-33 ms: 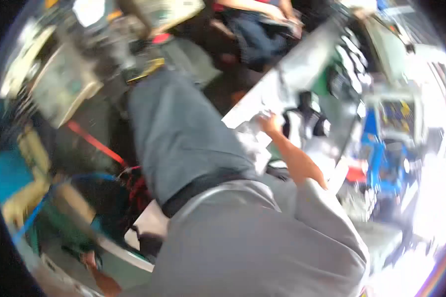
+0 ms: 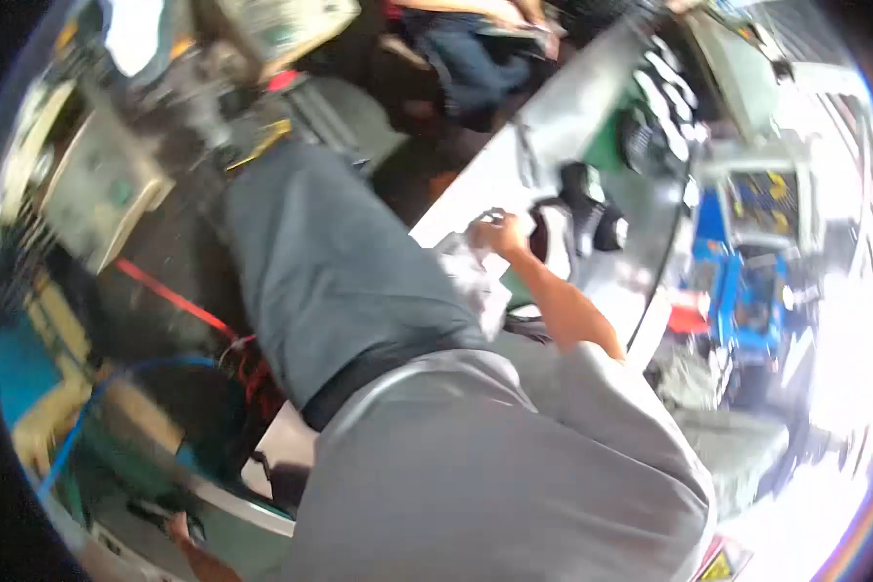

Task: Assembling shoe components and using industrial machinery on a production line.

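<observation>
My right hand [image 2: 495,236] is over the white bench edge, its fingers closed around a small grey, metallic-looking thing I cannot make out. Crumpled whitish material [image 2: 475,281] hangs just below it, against my grey trousers [image 2: 330,242]. Black-and-white shoe-like pieces [image 2: 587,209] lie on the bench to the right of this hand. Far down at the lower left, my left hand [image 2: 179,529] is small and blurred beside a grey-green surface. Its fingers seem closed on a dark object [image 2: 150,509], whose kind I cannot tell.
A long bench [image 2: 572,112] with a green strip runs diagonally on the right, carrying more black-and-white pieces [image 2: 664,107]. Blue crates [image 2: 747,291] stand beyond it. Another person [image 2: 470,63] sits at the top. Beige machines [image 2: 102,189], a red strap and a blue hose [image 2: 78,427] lie left.
The whole view has shifted, so the bench and my right hand appear farther left. My left hand sits slightly lower in the picture. Both hands keep their grip.
</observation>
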{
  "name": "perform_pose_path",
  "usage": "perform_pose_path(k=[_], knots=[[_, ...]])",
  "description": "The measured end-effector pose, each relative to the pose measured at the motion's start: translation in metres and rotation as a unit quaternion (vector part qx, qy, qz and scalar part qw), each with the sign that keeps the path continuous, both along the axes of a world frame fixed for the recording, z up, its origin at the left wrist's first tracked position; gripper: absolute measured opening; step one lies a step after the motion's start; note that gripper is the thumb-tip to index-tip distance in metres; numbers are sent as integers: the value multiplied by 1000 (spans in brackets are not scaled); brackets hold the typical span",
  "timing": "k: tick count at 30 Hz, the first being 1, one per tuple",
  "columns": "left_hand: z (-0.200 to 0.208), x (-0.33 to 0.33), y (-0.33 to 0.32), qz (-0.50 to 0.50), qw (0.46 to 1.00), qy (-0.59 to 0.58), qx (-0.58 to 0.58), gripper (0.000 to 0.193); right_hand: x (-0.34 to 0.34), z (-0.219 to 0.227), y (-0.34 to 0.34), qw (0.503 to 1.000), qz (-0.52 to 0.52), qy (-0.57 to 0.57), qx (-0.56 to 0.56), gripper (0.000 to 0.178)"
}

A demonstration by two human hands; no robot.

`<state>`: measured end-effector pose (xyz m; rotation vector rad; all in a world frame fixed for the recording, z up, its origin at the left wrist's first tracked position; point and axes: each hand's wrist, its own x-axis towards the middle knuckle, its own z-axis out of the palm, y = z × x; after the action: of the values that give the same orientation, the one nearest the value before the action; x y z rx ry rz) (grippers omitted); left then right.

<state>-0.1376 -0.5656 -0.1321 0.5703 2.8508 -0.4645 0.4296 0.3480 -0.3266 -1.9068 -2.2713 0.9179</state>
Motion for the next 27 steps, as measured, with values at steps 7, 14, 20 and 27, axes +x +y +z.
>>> perform_pose_path(k=[7,14,20,27], knots=[[-29,-38,100,226,942,-6,249,58,123,155,-52,950,-186,-53,243,38],[-105,-26,368,131,774,-326,527,53,310,163,-167,985,-19,-169,-36,116],[-14,25,541,-15,792,-373,483,47,196,179,-173,958,191,-202,70,98],[20,143,687,-151,732,-470,470,45,206,186,-163,970,160,-161,81,76]])
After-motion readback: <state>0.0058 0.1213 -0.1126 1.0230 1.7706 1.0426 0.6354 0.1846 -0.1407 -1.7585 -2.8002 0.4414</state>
